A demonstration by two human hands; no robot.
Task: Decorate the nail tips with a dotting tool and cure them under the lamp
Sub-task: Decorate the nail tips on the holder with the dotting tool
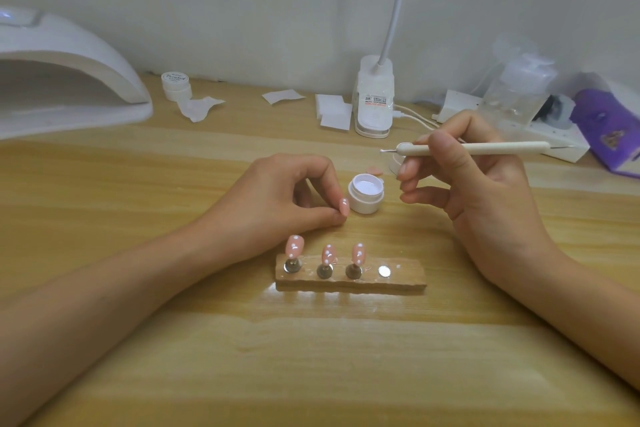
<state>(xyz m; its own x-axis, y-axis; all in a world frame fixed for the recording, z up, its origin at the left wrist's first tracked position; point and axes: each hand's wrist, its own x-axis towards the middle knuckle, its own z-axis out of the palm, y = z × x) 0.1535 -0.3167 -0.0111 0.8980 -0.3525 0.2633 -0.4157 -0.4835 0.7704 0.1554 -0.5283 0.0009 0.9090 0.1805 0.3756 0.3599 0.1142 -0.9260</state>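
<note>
Head view: your left hand [294,194] pinches a pink nail tip [344,207] just left of the open gel pot [366,192]. Your right hand [467,177] grips the dotting tool [464,148], its ball end raised above the pot. Three dotted tips stand on the wooden holder [408,276] in front of the pot; one magnet is vacant. This is the dotting step. Next, bring the tool steadily to the held tip.

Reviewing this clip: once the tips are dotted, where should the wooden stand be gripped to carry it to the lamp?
Probably by the two short ends of the wooden stand, one hand from each side, kept level. The dotted nail tips stand upright along its top, so a grip from above or the far edge risks smearing them.
</note>
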